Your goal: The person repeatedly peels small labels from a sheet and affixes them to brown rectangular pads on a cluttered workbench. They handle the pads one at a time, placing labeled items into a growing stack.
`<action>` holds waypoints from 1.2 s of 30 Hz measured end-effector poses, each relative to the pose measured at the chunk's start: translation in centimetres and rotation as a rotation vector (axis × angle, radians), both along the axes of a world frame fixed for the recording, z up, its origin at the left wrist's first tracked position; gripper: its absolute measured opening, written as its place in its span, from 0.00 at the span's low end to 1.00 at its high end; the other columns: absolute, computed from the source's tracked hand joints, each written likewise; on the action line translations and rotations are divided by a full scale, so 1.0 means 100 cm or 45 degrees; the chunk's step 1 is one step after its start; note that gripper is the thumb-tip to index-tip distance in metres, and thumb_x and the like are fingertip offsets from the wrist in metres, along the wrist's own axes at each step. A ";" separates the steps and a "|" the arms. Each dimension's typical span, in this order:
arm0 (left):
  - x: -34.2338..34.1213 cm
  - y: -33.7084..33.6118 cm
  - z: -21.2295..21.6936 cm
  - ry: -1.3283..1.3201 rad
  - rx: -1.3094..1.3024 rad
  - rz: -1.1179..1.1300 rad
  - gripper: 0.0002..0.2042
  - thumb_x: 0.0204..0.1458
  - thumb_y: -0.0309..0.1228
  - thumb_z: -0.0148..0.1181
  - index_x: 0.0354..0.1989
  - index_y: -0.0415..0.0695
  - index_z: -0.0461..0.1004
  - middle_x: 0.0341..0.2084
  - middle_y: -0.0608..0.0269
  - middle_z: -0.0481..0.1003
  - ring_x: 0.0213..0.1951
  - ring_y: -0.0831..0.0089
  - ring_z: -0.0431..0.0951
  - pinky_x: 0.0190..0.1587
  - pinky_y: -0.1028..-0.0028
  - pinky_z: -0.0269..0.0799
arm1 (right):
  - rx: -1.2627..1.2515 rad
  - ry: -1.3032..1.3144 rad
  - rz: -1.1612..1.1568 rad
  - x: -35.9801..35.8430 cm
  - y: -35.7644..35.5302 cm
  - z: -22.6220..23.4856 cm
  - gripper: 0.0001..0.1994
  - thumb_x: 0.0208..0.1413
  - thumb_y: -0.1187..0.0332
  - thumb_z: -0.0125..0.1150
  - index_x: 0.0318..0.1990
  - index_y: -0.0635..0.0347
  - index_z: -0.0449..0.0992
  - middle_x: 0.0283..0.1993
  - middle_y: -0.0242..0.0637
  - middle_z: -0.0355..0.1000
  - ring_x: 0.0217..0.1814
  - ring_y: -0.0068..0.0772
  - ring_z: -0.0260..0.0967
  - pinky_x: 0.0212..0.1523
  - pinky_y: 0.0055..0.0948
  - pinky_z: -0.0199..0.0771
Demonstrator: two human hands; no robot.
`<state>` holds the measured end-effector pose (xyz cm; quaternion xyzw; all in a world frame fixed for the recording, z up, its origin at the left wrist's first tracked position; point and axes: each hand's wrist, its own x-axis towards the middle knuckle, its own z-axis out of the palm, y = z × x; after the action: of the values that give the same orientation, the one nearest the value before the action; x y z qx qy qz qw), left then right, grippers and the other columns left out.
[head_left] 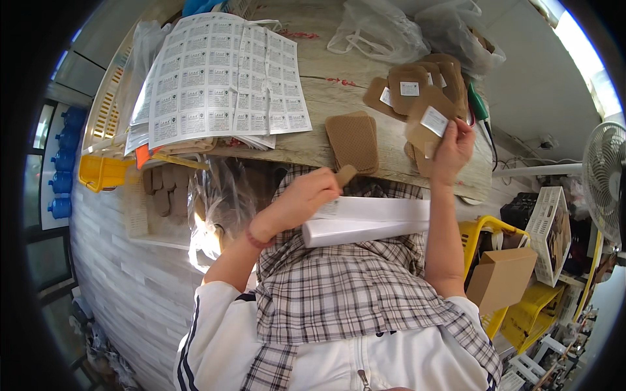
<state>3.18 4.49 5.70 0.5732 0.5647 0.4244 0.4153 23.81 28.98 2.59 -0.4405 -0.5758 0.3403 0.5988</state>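
Note:
My right hand [454, 153] pinches the edge of a brown rounded pad [420, 124] with a white printed label on it, held over the right part of the table. Just beyond lies a pile of similar labelled pads [409, 73]. My left hand [303, 201] is closed over my lap, at the table's near edge. A small tan piece [346, 174] with a rounded end sticks out past its fingertips; the rest is hidden. Unlabelled brown mesh pads [353, 142] lie stacked in front of that hand. Across my lap rests a loosely rolled white sheet [365, 231], partly under the left hand.
Printed label sheets [222, 81] cover the table's left side. Clear plastic bags [378, 29] lie at the back. A green-handled tool [478, 101] with a cord sits at the right edge. Yellow crates [535, 316], a cardboard box [501, 279] and a fan [603, 176] stand right.

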 end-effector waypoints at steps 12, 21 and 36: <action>-0.006 -0.042 0.001 0.017 -0.225 0.410 0.05 0.59 0.26 0.57 0.35 0.35 0.73 0.35 0.59 0.75 0.37 0.72 0.75 0.42 0.75 0.69 | 0.078 -0.769 1.173 -0.033 -0.133 0.033 0.16 0.54 0.70 0.68 0.50 0.57 0.77 0.47 0.41 0.78 0.47 0.42 0.75 0.50 0.35 0.74; -0.012 -0.036 -0.029 -0.378 -0.272 0.558 0.06 0.57 0.25 0.61 0.38 0.35 0.80 0.27 0.69 0.79 0.31 0.84 0.74 0.35 0.81 0.70 | -0.542 -0.567 1.262 -0.043 -0.153 0.009 0.09 0.59 0.73 0.60 0.45 0.64 0.80 0.35 0.39 0.79 0.36 0.27 0.75 0.39 0.27 0.74; -0.012 -0.029 -0.044 -0.350 -0.293 0.469 0.06 0.60 0.24 0.58 0.38 0.36 0.80 0.30 0.69 0.80 0.34 0.84 0.75 0.40 0.81 0.71 | -0.896 -0.483 1.316 -0.036 -0.142 0.005 0.08 0.56 0.71 0.67 0.41 0.65 0.82 0.33 0.29 0.79 0.35 0.17 0.71 0.38 0.20 0.72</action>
<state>1.94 1.60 1.28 0.3466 0.6423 0.4998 0.4663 20.23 14.77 3.09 -0.3290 -0.6633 0.6690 0.0662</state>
